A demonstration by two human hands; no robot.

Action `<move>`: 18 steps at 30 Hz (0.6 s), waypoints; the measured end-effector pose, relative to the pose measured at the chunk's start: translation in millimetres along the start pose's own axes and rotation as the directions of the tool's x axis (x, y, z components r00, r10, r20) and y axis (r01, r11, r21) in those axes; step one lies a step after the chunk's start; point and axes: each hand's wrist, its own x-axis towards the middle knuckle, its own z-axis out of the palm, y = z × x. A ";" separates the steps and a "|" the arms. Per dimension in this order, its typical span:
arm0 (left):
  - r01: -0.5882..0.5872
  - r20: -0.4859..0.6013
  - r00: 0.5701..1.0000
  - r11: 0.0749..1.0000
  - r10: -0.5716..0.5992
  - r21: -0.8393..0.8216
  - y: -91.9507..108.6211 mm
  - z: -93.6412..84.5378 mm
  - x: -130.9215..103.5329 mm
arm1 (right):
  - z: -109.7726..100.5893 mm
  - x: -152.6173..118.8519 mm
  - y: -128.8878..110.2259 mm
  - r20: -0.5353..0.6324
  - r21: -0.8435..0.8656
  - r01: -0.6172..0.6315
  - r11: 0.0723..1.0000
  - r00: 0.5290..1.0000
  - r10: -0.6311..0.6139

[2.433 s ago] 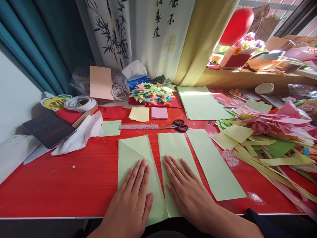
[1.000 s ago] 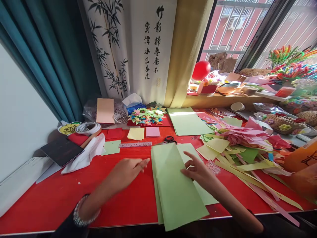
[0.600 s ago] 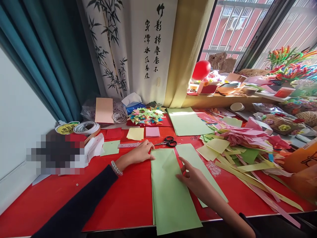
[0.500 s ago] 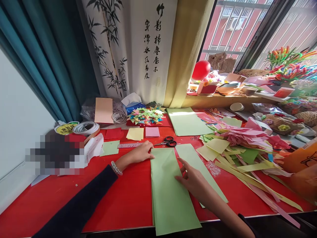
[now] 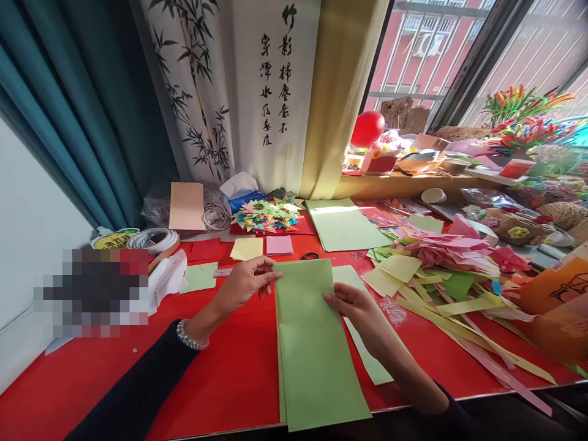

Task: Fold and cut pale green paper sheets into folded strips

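A long folded sheet of green paper point(image 5: 315, 343) stretches from the middle of the table over its front edge, its far end lifted. My left hand point(image 5: 245, 282) pinches the far left corner between thumb and fingers. On the right edge, near the far end, my right hand point(image 5: 356, 309) grips the same sheet. Under and beside that hand lies a paler green strip of paper point(image 5: 370, 352). Behind the raised end, one black handle of the scissors point(image 5: 310, 256) shows; their blades are hidden. A pink ruler point(image 5: 223, 272) is partly covered by my left hand.
Small red, yellow point(image 5: 247, 248) and pink paper squares point(image 5: 279, 245) lie farther back, near a folded-paper ring point(image 5: 266, 215). A green paper stack point(image 5: 344, 226) is behind. Paper strips and scraps point(image 5: 441, 269) heap up on the right, beside an orange bag point(image 5: 558, 300).
The far end of the folded green paper has come up off the table, now hiding most of the scissors. My right hand has closed on its right edge; my left hand pinches its corner.
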 end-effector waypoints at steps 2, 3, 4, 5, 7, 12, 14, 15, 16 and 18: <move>-0.004 -0.017 1.000 1.000 0.004 -0.008 1.4 2.8 -0.9 | -1.1 0.0 2.8 -0.006 0.025 -0.005 1.000 1.000 0.005; -0.002 -0.026 1.000 1.000 0.002 -0.005 1.9 3.8 -1.3 | -1.4 0.0 3.9 -0.003 0.031 -0.006 1.000 1.000 0.006; 0.004 -0.034 0.999 1.000 -0.004 0.003 2.3 4.5 -1.6 | -1.6 -0.1 4.6 0.001 0.033 -0.007 0.999 1.000 0.007; 0.011 -0.042 0.999 1.000 -0.010 0.012 2.5 4.9 -2.0 | -1.6 -0.3 5.0 0.004 0.031 -0.009 0.999 1.000 0.009; 0.024 -0.050 0.999 0.999 -0.023 0.027 2.2 5.2 -2.7 | -1.4 -0.8 4.8 0.003 0.024 -0.014 1.000 1.000 0.014; 0.029 -0.055 0.998 1.000 -0.029 0.006 -0.4 5.6 -3.2 | -2.1 -1.6 4.8 -0.010 0.023 -0.010 1.000 1.000 0.010; 0.021 -0.060 0.998 1.000 -0.021 -0.001 -1.6 6.0 -2.7 | -2.7 -1.8 5.4 -0.004 0.023 -0.006 1.000 1.000 0.006; 0.017 -0.061 0.998 1.000 -0.018 -0.003 -2.1 6.2 -2.4 | -2.9 -1.9 5.7 -0.003 0.022 -0.004 1.000 1.000 0.004; 0.015 -0.063 0.998 1.000 -0.015 -0.005 -2.5 6.3 -2.2 | -3.0 -2.0 5.9 -0.002 0.024 -0.003 1.000 1.000 0.003; 0.017 -0.065 0.998 1.000 -0.018 -0.013 -3.1 6.6 -2.1 | -2.9 -2.3 6.1 0.002 0.035 0.000 0.999 1.000 0.000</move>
